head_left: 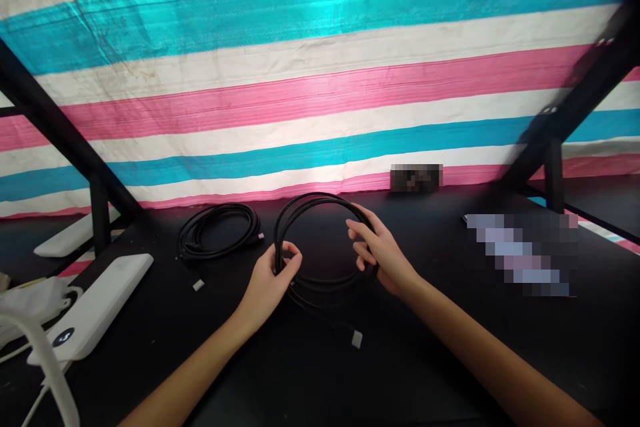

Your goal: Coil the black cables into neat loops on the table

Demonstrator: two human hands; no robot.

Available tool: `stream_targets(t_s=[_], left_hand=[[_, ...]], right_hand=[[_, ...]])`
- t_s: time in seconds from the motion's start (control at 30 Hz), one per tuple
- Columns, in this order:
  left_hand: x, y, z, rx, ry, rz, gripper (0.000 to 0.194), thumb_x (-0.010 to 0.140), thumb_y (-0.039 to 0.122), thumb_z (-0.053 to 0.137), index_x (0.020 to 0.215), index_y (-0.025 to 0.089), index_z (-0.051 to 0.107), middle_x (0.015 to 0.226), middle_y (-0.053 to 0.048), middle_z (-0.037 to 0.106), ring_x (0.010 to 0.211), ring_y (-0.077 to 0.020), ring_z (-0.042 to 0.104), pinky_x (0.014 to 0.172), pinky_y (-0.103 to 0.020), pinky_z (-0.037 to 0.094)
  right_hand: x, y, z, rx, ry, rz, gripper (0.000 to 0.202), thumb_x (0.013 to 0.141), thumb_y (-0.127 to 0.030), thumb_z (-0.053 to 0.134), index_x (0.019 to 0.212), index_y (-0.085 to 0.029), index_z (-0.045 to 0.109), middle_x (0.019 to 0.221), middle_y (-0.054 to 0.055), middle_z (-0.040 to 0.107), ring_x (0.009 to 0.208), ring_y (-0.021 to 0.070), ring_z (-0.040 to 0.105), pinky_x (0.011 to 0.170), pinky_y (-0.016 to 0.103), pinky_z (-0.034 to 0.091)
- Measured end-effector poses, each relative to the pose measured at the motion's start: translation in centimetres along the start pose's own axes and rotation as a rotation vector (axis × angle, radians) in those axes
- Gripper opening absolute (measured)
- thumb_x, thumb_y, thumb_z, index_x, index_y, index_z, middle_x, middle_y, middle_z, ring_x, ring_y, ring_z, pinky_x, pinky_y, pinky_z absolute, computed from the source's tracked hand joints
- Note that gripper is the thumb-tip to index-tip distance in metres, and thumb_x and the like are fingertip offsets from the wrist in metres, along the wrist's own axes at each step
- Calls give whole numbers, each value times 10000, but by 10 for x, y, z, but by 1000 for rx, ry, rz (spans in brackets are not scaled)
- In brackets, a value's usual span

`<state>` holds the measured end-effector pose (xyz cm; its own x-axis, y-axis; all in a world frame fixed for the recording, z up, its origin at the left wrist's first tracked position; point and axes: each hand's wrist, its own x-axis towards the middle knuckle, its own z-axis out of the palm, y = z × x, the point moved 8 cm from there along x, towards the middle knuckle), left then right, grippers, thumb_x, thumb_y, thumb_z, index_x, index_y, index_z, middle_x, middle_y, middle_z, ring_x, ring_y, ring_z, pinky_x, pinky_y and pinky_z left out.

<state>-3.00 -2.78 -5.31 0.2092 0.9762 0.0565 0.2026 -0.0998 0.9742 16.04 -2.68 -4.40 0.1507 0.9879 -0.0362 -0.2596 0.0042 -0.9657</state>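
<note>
Currently in hand: one black cable coil [278, 240], looped, tilted up over a black tabletop [425, 360].
Left hand [270, 277] has thumb and fingers pinched on the coil's left side, where the strands bunch; right hand [387, 250] stands opposite, fingers loosely bent about the strands, tips spread; whether they grip cannot be told. The ring is roughly round, its width running across from hand to hand; whether its lower side touches the table is unclear. Small white piece [357, 339]: nearer the wearer, attachment uncertain. Second coil [203, 253], also black: lies flat, left of the left hand and apart from it. Farther left: long white device [107, 303]. Behind: striped sheet [320, 93], between black frame bars [65, 137].
</note>
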Motion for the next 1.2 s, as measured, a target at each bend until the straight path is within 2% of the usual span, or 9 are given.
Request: stream_targets(t_s=[0.13,0.27,0.6,0.77,0.87,0.93,1.07,1.13,1.2], left_hand=[[2,-11,-2,21,-1,-52,290,762,357,571,990,195,493,652,46,512,520,-113,538,539,-235,418],[1,-6,-2,192,12,27,332,779,291,537,1088,192,469,641,31,578,625,-137,581,629,-245,417],[1,9,-18,337,149,179,530,832,329,481,1330,235,327,657,30,609,674,-146,581,686,-261,414],[3,14,-19,598,153,219,505,831,346,480,1326,290,399,673,32,533,638,-136,555,620,-229,395],[6,10,-17,782,113,214,509,853,324,435,1357,282,382,622,31,507,592,-140,534,584,-224,375],[8,7,-15,931,97,226,480,873,305,392,1350,254,413,639,5,525,606,-154,543,589,-236,374],[9,4,-15,1057,88,255,413,885,299,366,1241,207,552,724,-50,559,670,-180,567,608,-254,381],[9,3,-16,934,74,241,407,887,305,364,1231,199,553,744,-46,567,662,-164,562,614,-247,387],[10,2,-15,755,30,207,400,894,332,350,1213,195,549,690,-17,570,612,-146,544,609,-239,388]], right_hand=[[3,3,-5,-70,16,1,586,739,-391,630,1272,-285,412,684,-77,520,319,0,257,271,151,366],[5,-1,-4,-177,-7,-82,540,757,-460,595,1241,-263,458,718,-53,557,317,6,287,258,171,396],[7,-1,0,-293,-74,-157,438,811,-496,514,1133,-203,567,603,-56,529,269,11,301,224,160,352],[-1,-9,6,-545,-111,-236,422,842,-468,467,1155,-207,578,597,-35,548,280,48,399,236,172,340],[-4,-13,7,-739,-83,-335,445,848,-409,480,1265,-254,502,740,6,634,350,79,487,327,216,440],[-4,-15,8,-876,-62,-440,487,850,-341,490,1328,-268,439,926,46,666,532,134,609,510,277,534],[-2,-11,13,-1036,-99,-590,393,866,-254,455,1250,-254,535,1121,57,636,981,227,612,863,377,482],[0,-8,12,-1038,-109,-585,368,864,-263,460,1217,-251,563,1129,53,636,984,224,612,859,367,482],[3,-6,9,-1002,-112,-518,377,867,-308,461,1229,-255,553,1044,51,667,798,193,658,711,318,529]])
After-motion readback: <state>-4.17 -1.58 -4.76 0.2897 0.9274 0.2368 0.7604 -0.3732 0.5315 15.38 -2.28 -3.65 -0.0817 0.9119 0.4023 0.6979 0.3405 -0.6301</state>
